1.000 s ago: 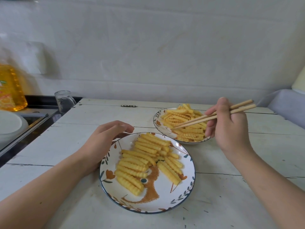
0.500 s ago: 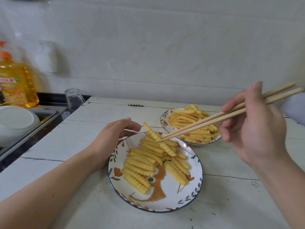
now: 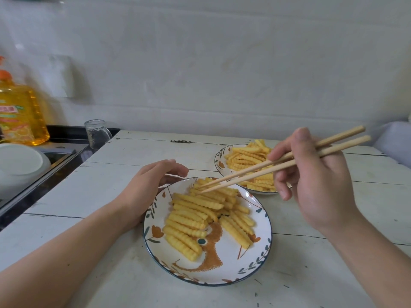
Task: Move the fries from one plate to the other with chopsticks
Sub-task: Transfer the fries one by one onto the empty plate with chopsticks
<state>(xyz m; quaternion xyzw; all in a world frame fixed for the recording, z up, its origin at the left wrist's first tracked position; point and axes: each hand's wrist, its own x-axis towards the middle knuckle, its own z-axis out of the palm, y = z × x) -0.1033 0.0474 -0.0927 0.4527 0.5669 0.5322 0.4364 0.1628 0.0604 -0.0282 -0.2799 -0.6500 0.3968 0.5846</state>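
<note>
right hand (image 3: 315,185) gripping chopsticks (image 3: 282,163), tips over fries (image 3: 200,214)

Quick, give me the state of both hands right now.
Left hand: open, fingers relaxed, resting against the rim of the near plate.
Right hand: closed on the chopsticks, tips over the near plate's fries.

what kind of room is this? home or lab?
Most likely a home kitchen. A big bottle of yellow cooking oil and a white bowl sit by a dark counter on the left, a glass cup stands beside them, and two plates of fries rest on a worn white wooden table.
</note>
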